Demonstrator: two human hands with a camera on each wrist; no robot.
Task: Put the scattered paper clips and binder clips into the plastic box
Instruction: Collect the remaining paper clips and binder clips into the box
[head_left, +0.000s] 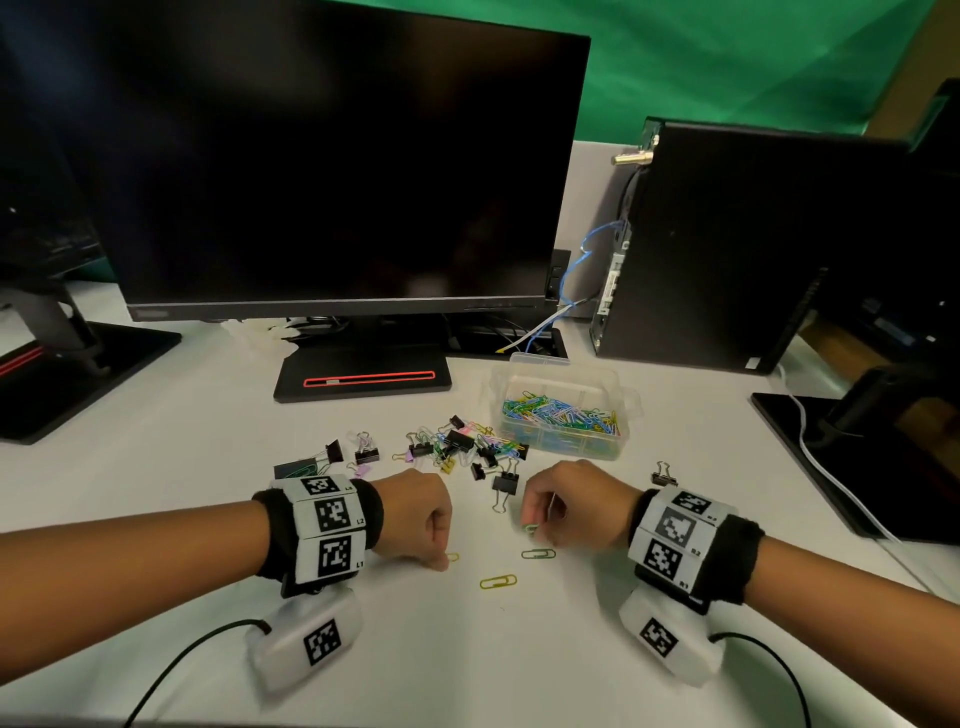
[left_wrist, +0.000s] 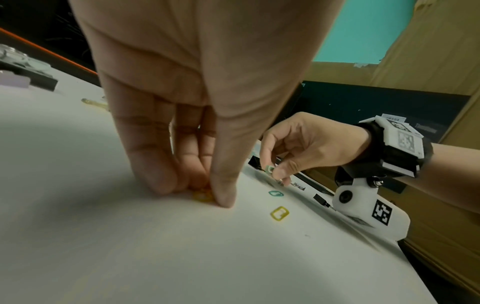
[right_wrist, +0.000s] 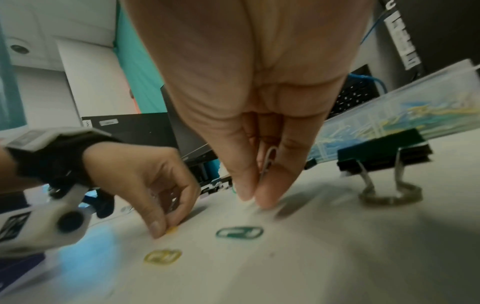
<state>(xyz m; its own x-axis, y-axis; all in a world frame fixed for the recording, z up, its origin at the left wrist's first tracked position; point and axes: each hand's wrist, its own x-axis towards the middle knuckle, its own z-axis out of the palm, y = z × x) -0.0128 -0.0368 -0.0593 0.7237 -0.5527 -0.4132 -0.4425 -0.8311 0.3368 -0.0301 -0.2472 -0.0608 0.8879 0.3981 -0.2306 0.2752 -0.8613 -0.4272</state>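
Both hands work low over the counter (head_left: 218, 519): the left hand (head_left: 415, 519) pinches a yellow paper clip (head_left: 453, 557), the right hand (head_left: 571, 512) holds a green paper clip (head_left: 531, 529), and the plastic box (head_left: 566, 410) sits at twelve o'clock from the right fingers (right_wrist: 272, 185), nearer that hand.

Dark monitor (head_left: 332, 166); black computer tower (head_left: 727, 249); white desk (head_left: 467, 665)

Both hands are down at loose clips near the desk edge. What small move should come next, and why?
Probably carry the right hand to the plastic box and drop its clip: its grip already pinches a green paper clip clear of the desk, while the left hand is only pinching a yellow paper clip lying flat.
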